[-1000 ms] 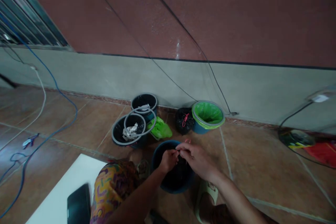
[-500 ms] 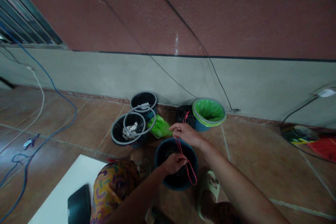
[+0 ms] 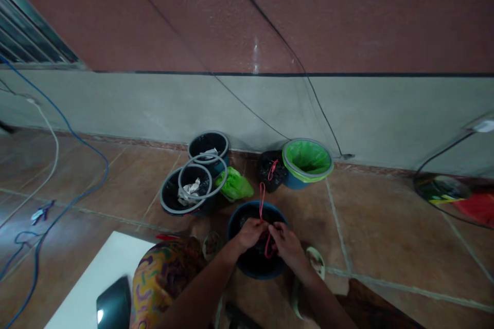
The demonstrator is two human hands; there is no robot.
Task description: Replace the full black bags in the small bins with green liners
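Both hands are pinched nearly shut and almost touching. The left hand [image 3: 250,234] and the right hand [image 3: 288,248] each hold a thin red cord [image 3: 262,200] between fingers and thumb, with one loop rising above them and a length hanging below. They are directly over a dark blue bucket [image 3: 257,273], the landmark here, and dark plastic [image 3: 254,262] fills its inside.

Three more buckets stand beyond it, near the wall. Two are up and to the left: the nearer black bucket [image 3: 170,200] holds crumpled white paper [image 3: 189,191] and has one loose grey ring [image 3: 195,155] on it, and another dark bucket [image 3: 208,145] stands behind it. Up and to the right is one blue bucket with a green liner [image 3: 306,159]. Between these sit one green plastic bag [image 3: 234,184] and one black bag [image 3: 272,172] tied with red cord.

Two sandals lie on either side of the dark blue bucket: one [image 3: 211,245] to the left and one [image 3: 315,262] to the right.
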